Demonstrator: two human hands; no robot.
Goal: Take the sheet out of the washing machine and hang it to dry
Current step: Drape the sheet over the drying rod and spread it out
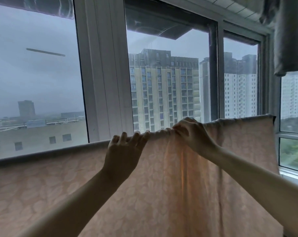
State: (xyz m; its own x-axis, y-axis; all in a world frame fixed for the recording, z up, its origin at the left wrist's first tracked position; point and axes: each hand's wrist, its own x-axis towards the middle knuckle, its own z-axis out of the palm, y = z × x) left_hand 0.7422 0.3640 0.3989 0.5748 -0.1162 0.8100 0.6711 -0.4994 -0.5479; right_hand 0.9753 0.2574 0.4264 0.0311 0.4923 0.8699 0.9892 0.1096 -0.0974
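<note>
At the sheet's (162, 177) bunched top fold, both raised hands grip: left (124, 151), right (192, 134).

The one camera rode on my head and faced forward, roughly level, toward the window (170, 82) rather than down at the floor. It sat close: my left hand (123, 151) and right hand (194, 134) came in from the bottom edge at arm's length and met the sheet (162, 194) at its top edge, near mid-frame. The sheet's top edge seemed to be just below eye height. The wide lens bowed the window's uprights outward toward the frame's sides.
</note>
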